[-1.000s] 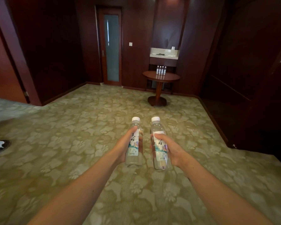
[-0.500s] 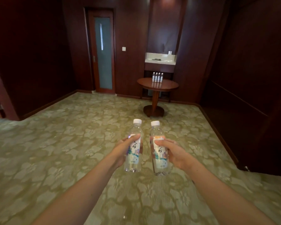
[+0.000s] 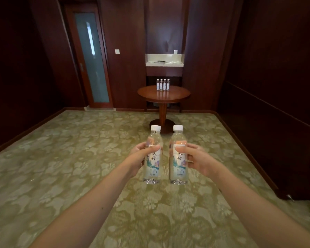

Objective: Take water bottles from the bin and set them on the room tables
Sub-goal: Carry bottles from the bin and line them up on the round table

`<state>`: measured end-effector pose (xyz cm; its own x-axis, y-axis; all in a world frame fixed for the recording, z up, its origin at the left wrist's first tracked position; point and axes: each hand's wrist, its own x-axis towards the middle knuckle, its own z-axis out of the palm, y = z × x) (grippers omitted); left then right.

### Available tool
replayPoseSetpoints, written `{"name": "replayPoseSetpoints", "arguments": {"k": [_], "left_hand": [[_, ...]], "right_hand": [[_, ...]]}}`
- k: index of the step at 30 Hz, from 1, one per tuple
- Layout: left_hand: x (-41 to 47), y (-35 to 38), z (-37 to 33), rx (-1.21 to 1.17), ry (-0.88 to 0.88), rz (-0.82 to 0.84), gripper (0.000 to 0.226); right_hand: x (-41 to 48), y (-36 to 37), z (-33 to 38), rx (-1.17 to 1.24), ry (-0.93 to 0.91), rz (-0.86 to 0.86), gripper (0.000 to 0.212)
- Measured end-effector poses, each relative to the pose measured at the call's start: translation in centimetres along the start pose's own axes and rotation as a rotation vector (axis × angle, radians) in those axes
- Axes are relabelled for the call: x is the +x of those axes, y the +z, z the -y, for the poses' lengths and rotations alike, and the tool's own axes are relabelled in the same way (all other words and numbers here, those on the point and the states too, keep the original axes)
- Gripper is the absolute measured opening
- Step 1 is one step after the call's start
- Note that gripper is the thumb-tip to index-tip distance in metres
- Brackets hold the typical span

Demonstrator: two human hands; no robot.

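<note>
Ahead, round table (image 3: 163, 94) (four bottles (image 3: 162, 84)).

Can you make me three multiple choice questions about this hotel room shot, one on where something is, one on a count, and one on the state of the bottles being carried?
1. Where is the round table?
A. Beside the glass door, on its left
B. Against the far wall, under the white shelf
C. In the middle of the carpet

2. How many bottles already stand on the table?
A. Two
B. Four
C. Six

3. How are the two carried bottles held?
A. Upright, caps on, one per hand
B. Both in one hand
C. Lying flat, caps off

Answers:
1. B: the table stands just below the white shelf.
2. B: the row of bottles counts four.
3. A: the left hand grips the left bottle and the right hand the right bottle, white caps up.
</note>
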<state>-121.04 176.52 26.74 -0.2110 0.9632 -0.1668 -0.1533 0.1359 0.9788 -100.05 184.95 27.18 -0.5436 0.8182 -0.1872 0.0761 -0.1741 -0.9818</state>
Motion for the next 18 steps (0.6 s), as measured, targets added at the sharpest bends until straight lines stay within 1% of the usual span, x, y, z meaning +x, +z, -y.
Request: {"name": "replayPoseSetpoints", "arguments": {"k": [3, 5, 10, 13, 15, 18], "left_hand": [[8.5, 0.2, -1.0, 0.006, -0.012, -0.036, 0.069], [13.9, 0.6, -2.0, 0.026, -0.023, -0.045, 0.067], [26.0, 1.6, -4.4, 0.049, -0.005, -0.076, 0.067], [32.1, 2.0, -5.0, 0.033, 0.0, -0.105, 0.057], [36.2, 2.2, -5.5, 0.031, 0.014, -0.113, 0.052], [43.4, 2.4, -6.1, 0.035, 0.042, -0.137, 0.068]], "right_hand": [[8.1, -3.3, 1.7, -0.002, -0.02, 0.015, 0.063], [13.4, -5.5, 3.1, -0.011, -0.019, 0.02, 0.068], [25.3, -10.7, 6.9, -0.002, -0.039, 0.045, 0.06], [31.3, -13.3, 8.0, 0.032, -0.026, 0.043, 0.061], [35.1, -15.1, 8.4, 0.04, -0.019, 0.043, 0.057], [41.6, -18.0, 8.7, 0.02, -0.006, 0.024, 0.045]]}}
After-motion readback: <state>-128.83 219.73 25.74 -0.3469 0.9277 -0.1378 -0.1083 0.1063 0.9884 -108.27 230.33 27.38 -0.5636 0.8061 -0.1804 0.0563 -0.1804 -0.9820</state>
